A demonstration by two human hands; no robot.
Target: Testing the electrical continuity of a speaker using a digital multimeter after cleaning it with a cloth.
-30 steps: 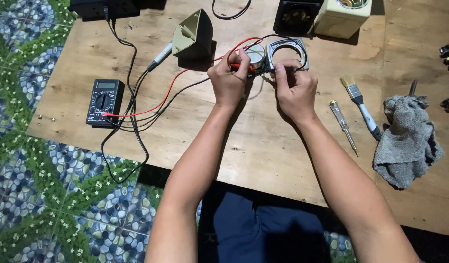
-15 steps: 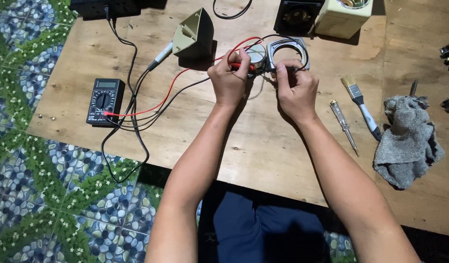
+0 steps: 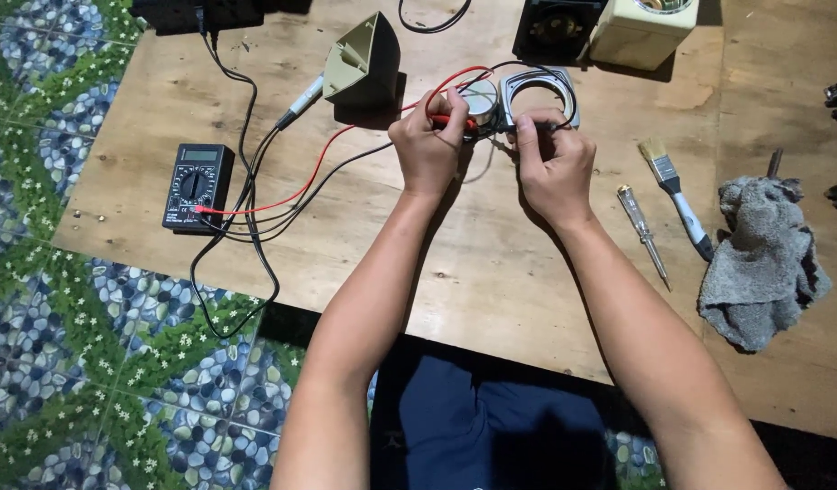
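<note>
While the left hand [image 3: 427,145] pinches the thin red probe [image 3: 453,120] and the right hand [image 3: 553,163] pinches the black one, both grips clenched, the small metal part [image 3: 536,95] at twelve o'clock on the tabletop [image 3: 491,272] looks hard, light and best held by its rim.

grey rag [image 3: 761,263], black multimeter [image 3: 197,187], blue-green pebble-patterned floor [image 3: 83,381].

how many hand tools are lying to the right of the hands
2. A screwdriver lies just right of the right hand, and a brush lies beyond it, beside the grey rag. The rag may hide more.
</note>
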